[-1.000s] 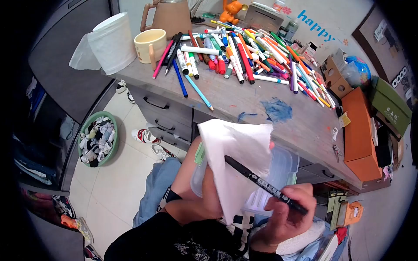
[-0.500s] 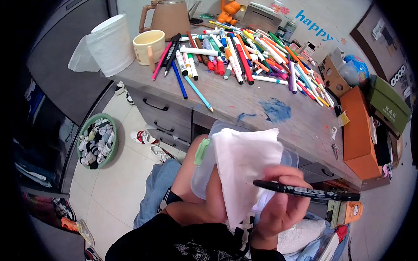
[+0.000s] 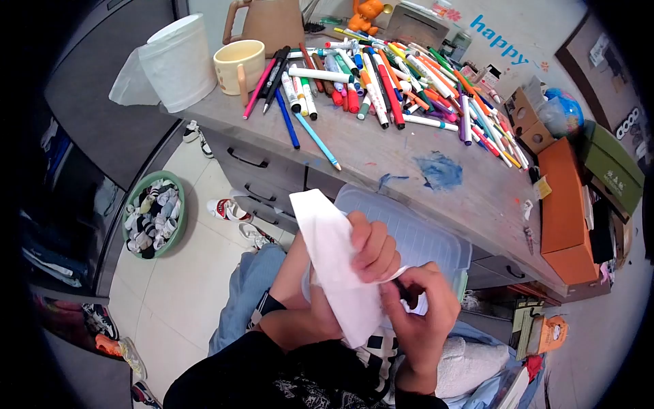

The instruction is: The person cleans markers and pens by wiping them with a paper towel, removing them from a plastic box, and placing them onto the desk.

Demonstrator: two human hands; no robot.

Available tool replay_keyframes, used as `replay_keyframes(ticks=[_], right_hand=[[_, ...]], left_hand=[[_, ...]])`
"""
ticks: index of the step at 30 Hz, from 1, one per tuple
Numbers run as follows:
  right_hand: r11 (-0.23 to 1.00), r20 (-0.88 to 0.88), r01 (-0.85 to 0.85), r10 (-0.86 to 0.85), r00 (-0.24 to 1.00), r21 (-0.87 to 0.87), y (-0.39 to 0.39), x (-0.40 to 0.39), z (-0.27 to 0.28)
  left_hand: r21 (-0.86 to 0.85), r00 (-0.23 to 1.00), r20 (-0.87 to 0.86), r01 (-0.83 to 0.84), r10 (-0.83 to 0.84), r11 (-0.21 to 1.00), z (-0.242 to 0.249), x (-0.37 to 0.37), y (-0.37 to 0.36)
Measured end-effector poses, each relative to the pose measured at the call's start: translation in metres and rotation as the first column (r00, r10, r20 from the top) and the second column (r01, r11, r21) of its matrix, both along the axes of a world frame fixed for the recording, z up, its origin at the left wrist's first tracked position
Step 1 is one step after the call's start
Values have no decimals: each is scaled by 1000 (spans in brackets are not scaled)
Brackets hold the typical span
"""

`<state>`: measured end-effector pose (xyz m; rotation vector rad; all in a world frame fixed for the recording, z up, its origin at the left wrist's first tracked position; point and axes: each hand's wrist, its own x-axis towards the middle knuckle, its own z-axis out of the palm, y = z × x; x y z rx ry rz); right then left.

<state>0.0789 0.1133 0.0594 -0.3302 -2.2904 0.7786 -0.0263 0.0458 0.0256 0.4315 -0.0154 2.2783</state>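
A folded white tissue (image 3: 334,255) hangs over the lap, and the fingers of my left hand (image 3: 373,251) are curled round it. To its right, my right hand (image 3: 426,303) pinches a black marker (image 3: 403,292), most of which is hidden by the fingers. The marker's end meets a corner of the tissue between the two hands. Beneath and behind them is a clear plastic lid or box (image 3: 402,221). On the desk (image 3: 354,150) lies a large heap of coloured markers (image 3: 381,82).
A cream mug (image 3: 238,65), a tissue roll (image 3: 176,65) and a brown pitcher (image 3: 266,27) stand at the desk's left. An orange box (image 3: 564,211) is at its right end. A green basket of socks (image 3: 155,215) sits on the floor.
My right hand has turned and brought the marker against the tissue. The tissue has shifted left and is narrower, with my left fingers now showing over it.
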Motion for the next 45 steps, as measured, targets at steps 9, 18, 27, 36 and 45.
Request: replay_keyframes(ticks=[9, 18, 27, 36, 45], right_hand=[[993, 154, -121, 119, 981, 4, 5, 3, -8], [981, 176, -167, 148, 973, 96, 12, 6, -19], [983, 174, -150, 131, 976, 102, 14, 10, -23], [987, 224, -130, 106, 969, 93, 20, 32, -32], [998, 200, 70, -70, 977, 7, 18, 54, -34]], left_hand=[[32, 996, -38, -83, 85, 996, 1, -1, -8], [-47, 999, 38, 17, -15, 999, 1, -4, -4], [-71, 998, 62, 28, -23, 997, 1, -7, -1], [-45, 998, 30, -47, 48, 998, 0, -10, -2], [-9, 997, -9, -72, 72, 997, 0, -11, -3]])
